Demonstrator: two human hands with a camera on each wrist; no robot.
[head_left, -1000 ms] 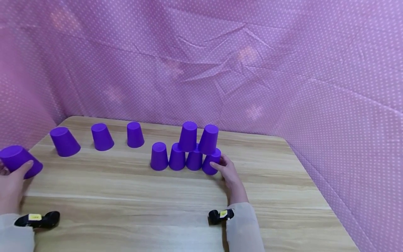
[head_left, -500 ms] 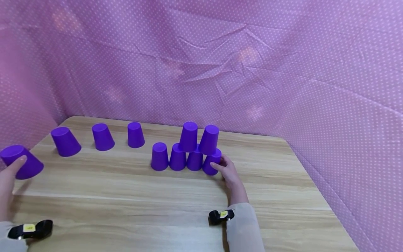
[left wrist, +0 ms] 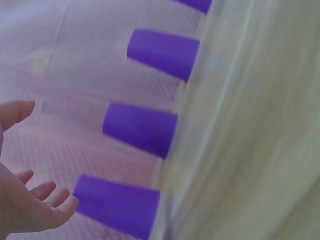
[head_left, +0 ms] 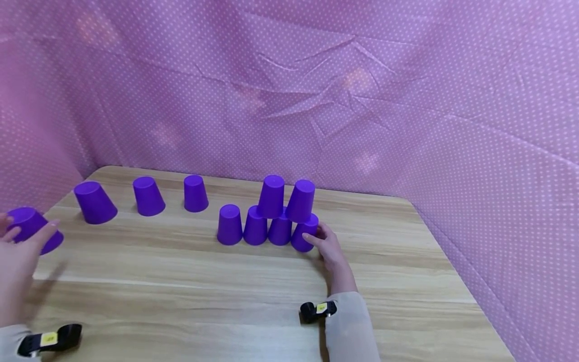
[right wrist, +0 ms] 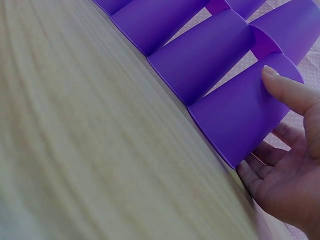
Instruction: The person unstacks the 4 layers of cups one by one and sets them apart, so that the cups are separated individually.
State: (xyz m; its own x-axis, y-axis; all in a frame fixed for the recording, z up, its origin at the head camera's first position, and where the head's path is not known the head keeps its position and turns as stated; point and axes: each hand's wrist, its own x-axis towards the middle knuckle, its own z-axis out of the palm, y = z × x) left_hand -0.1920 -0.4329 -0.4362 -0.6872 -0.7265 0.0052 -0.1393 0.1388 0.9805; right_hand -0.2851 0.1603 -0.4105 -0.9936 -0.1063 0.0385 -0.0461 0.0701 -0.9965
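Note:
Several upside-down purple cups stand side by side in a row, with two more cups resting across the tops at its right part, the left one (head_left: 271, 196) and the right one (head_left: 300, 201). My right hand (right wrist: 290, 185) holds the row's rightmost cup (right wrist: 245, 110), thumb on its near side and fingers around the far side. At the far left, my left hand (head_left: 18, 271) is in front of a separate upside-down cup (head_left: 29, 223), partly covering it. In the left wrist view its thumb and fingers are spread, holding nothing, with the fingertips close to that cup (left wrist: 120, 205).
Three more upside-down cups stand apart along the back left: one (head_left: 95, 202), a second (head_left: 149, 196) and a third (head_left: 195, 193). Pink dotted cloth (head_left: 289, 100) hangs behind and beside the wooden table (head_left: 203, 301).
My left hand has let go of the leftmost cup, its fingers now lifted and spread in front of it. My right hand and the stacked cups have not moved.

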